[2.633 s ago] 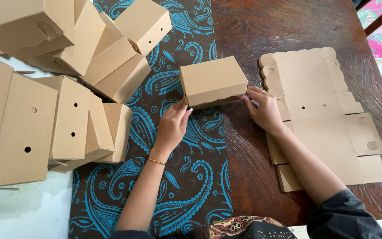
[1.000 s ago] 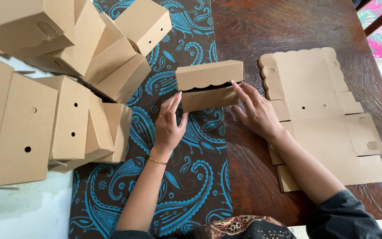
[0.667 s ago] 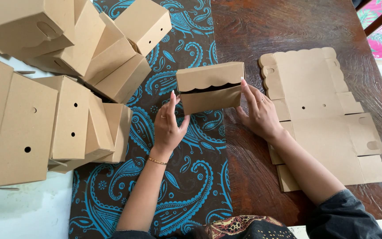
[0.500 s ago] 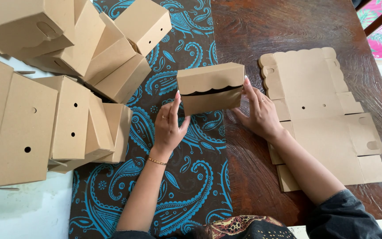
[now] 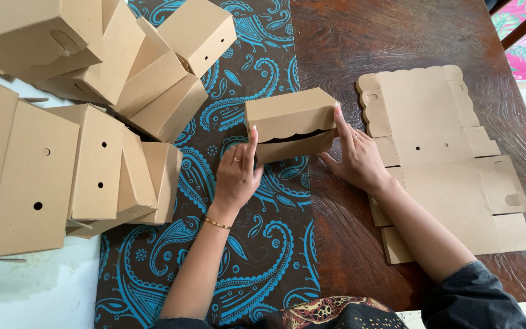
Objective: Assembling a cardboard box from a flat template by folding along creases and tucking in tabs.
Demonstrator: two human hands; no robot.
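Scalloped lid lowered on cardboard box [image 5: 290, 123]

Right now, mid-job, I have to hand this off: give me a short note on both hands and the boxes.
Left hand: fingertips on the left end of the folded box.
Right hand: fingers on its right end.
Box sits on the paisley cloth, scalloped lid flap down but gaping slightly.
Done: finished boxes piled at left.
Left: seat this lid; flat blanks on the wooden table remain unfolded.
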